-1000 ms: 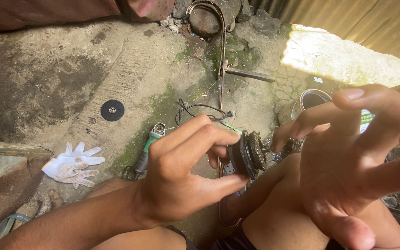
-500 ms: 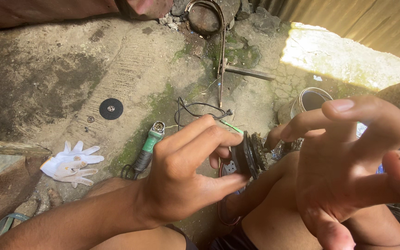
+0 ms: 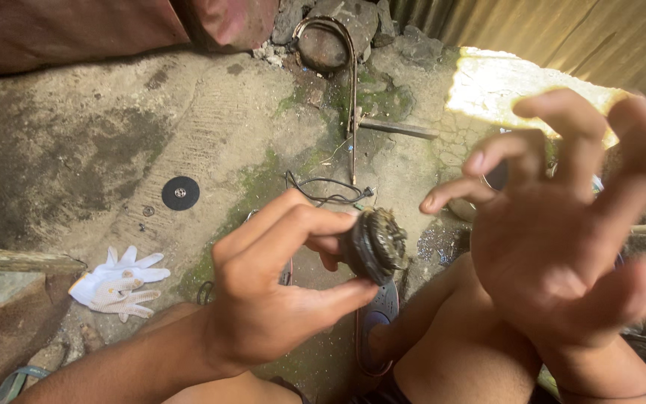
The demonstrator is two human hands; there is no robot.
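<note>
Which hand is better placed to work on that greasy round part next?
Probably the right hand. It is empty, fingers spread, raised close beside the dark round toothed part. The left hand is already pinching that part between thumb and fingers, so it is busy holding it steady.

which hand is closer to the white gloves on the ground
Left. The left hand is just right of the white gloves, up off the ground and pinching a dark round gear-like part. The right hand is open at the far right, beyond that part.
</note>
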